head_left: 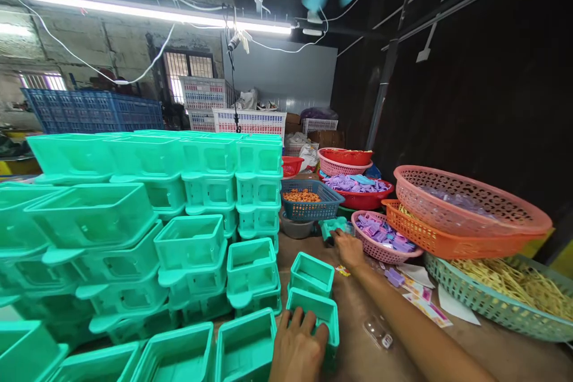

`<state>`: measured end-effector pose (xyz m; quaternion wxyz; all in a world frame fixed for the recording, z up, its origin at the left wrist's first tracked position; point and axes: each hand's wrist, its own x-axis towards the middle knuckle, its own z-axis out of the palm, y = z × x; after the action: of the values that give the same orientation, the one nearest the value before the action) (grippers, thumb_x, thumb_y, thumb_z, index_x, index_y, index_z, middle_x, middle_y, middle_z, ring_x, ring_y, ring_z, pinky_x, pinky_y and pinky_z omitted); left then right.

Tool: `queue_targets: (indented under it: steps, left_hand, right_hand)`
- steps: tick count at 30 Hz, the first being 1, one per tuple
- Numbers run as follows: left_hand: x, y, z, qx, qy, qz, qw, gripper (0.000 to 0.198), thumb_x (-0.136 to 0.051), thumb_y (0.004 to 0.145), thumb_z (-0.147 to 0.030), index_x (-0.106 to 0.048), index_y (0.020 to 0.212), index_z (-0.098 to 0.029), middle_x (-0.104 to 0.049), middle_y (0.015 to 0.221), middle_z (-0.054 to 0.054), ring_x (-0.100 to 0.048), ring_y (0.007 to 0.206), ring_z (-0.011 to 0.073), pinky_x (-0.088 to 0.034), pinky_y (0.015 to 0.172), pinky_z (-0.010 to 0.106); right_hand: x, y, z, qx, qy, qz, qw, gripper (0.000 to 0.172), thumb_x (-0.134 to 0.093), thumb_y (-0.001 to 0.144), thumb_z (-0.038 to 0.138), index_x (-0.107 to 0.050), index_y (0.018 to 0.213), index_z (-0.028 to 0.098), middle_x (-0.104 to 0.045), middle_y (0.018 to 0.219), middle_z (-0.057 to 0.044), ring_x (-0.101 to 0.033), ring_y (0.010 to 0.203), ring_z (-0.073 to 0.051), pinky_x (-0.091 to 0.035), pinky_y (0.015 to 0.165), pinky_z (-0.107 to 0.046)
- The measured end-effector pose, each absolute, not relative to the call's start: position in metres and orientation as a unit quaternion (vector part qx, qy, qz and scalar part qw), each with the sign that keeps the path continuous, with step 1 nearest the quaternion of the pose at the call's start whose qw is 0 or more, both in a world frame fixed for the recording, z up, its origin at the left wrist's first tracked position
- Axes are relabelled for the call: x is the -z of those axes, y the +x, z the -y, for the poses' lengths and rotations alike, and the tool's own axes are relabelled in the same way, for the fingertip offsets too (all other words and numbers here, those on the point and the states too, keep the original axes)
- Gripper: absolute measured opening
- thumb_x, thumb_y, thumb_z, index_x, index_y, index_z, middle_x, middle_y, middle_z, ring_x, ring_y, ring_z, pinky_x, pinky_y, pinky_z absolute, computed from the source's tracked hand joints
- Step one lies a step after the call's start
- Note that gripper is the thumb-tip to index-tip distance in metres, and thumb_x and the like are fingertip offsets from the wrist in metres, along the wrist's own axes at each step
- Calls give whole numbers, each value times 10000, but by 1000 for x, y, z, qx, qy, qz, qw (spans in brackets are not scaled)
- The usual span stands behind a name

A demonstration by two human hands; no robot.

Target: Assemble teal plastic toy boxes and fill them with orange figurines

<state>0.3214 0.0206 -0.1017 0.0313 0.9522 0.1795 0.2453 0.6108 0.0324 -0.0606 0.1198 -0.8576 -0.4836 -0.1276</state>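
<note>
My left hand [299, 343] has its fingers hooked over the near rim of a green plastic box [329, 309]. Just behind that one stands a similar green box [312, 273]. My right hand [350, 249] reaches forward to a small heap of teal pieces [335, 225]; its fingers look drawn together there, and what they hold is hidden. On its right lies a pink basket [367, 246] of purple pieces. Left of my left hand are more open green boxes [247, 343].
Tall stacks of green boxes [210, 158] fill the left. A blue basket [308, 210] holds orange pieces. Stacked pink [465, 209], orange [430, 239] and pale green baskets [474, 286] stand at right. A clear plastic piece [377, 332] and printed cards [427, 309] lie on the table.
</note>
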Motion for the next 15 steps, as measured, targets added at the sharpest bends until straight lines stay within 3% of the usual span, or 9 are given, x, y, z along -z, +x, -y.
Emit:
queue_targets:
  steps: [3,7,11,15]
  left_hand:
    - [88,319,-16,-196,956,-207,67,356,-627,797,-36,-771,1057,-231,-762,1072,104,-685,1100,341,-547,998,524]
    - [69,309,-7,-223,950,-198,93,407,-551,860,-26,-731,1183,-196,-722,1228,134,-657,1181,349,-554,1026,564]
    - [60,295,16,-322,928,-123,139,612,-590,933,-125,-461,1520,-238,-547,1509,146,-545,1368,355,-516,1105,586]
    - [53,283,44,-347,906,-67,233,758,-653,954,-207,-281,1610,-282,-441,1599,149,-457,1481,324,-452,1197,553]
  right_hand:
    - [57,596,4,156,-839,496,163,286,-655,1015,327,-668,1269,194,-692,1293,-92,-694,1112,-226,-592,971,-460]
    - [49,563,70,176,-813,508,221,316,-523,1023,169,-716,1273,188,-739,1259,-110,-734,1086,-237,-606,920,-409]
    - [35,520,143,162,-790,533,258,423,-493,951,133,-780,1224,281,-768,1230,-80,-749,1056,-241,-593,885,-361]
    - [17,483,193,105,-772,563,277,346,-535,971,215,-805,1174,292,-814,1034,-54,-758,897,-211,-579,780,-303]
